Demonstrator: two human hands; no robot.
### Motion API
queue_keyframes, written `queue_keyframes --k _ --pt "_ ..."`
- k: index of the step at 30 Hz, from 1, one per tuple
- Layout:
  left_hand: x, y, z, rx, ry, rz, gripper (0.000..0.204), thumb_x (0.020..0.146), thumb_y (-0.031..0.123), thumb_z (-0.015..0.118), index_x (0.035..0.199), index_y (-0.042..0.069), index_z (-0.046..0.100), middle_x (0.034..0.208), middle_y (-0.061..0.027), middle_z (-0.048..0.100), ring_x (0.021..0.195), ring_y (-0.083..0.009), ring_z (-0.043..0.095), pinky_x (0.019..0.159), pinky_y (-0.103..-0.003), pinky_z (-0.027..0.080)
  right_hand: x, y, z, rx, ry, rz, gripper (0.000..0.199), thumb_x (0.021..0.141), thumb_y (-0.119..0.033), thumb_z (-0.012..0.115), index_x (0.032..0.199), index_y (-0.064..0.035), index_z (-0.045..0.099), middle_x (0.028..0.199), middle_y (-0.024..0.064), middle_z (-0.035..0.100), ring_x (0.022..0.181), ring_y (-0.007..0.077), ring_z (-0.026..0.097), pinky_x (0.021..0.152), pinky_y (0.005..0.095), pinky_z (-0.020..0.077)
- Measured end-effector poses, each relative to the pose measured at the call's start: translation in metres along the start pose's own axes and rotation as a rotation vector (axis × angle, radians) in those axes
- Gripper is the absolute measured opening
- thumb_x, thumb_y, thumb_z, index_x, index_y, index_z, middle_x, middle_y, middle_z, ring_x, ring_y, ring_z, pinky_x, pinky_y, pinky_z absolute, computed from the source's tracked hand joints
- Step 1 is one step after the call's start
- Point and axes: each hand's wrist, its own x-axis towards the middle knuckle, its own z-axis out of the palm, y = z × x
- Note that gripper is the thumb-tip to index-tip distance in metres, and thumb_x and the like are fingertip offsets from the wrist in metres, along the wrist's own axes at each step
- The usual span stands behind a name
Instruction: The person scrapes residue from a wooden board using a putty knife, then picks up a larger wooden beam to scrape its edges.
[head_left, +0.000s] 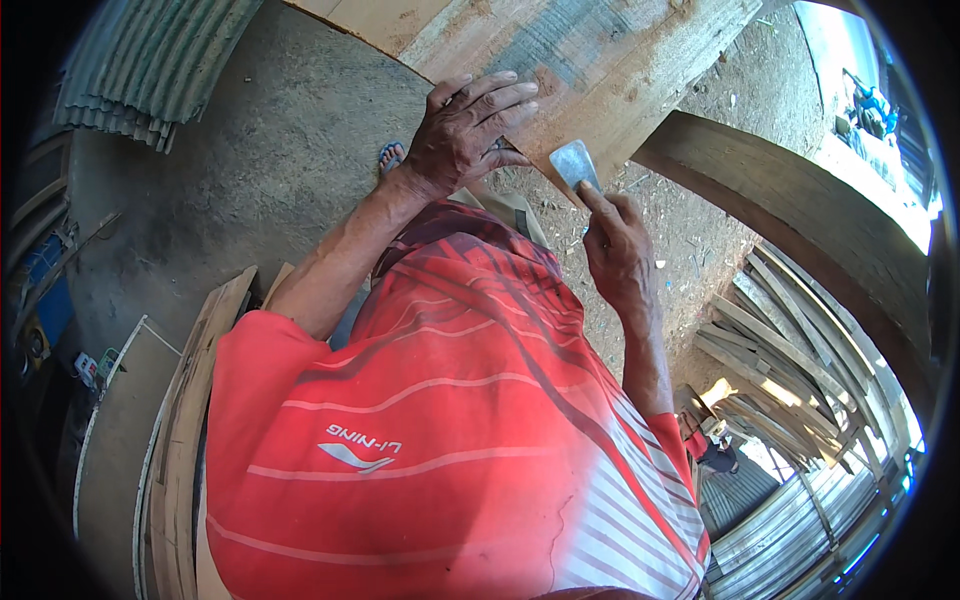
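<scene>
A wooden board point(600, 80) with a greyish-blue patch and reddish-brown smears lies at the top of the view. On its near left edge rests my left hand point(470, 135), fingers stretched out and somewhat apart over the wood, holding nothing I can see. My right hand point(618, 240) is closed around a putty knife point(573, 162) with a wide, pale metal blade. Its index finger lies along the blade, and the fingers hide the handle. The blade is over the board's near corner; whether it touches the wood I cannot tell.
A thick wooden beam point(790, 190) runs close by on the right. Stacked planks point(780, 340) lie beyond it. Corrugated sheets point(155, 65) stand at the upper left, and boards point(185, 430) lean at the lower left. A person point(715, 445) shows small at the lower right.
</scene>
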Motion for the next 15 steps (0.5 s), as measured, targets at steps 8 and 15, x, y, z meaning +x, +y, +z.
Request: queue_keyframes --k 8,15 --pt "-0.002 -0.003 0.001 -0.017 0.001 0.012 0.073 0.084 0.052 0.080 0.147 0.021 0.061 0.155 0.0034 0.059 0.147 -0.0175 0.049 0.121 -0.044 0.024 0.019 -0.007 0.009 0.019 -0.007 0.116 0.054 0.093 0.004 0.066 0.143 -0.0157 0.067 0.108 0.0168 0.067 0.091 0.0311 0.069 0.079 0.0422 0.0564" --pt "-0.002 -0.004 0.002 -0.028 -0.007 0.038 0.070 0.087 0.050 0.080 0.146 0.019 0.061 0.156 0.0014 0.058 0.148 -0.0194 0.048 0.123 -0.045 0.022 0.017 -0.022 0.014 0.015 0.079 0.173 0.051 0.095 -0.001 0.065 0.144 -0.0152 0.066 0.105 0.0162 0.066 0.091 0.0321 0.068 0.081 0.0428 0.0554"
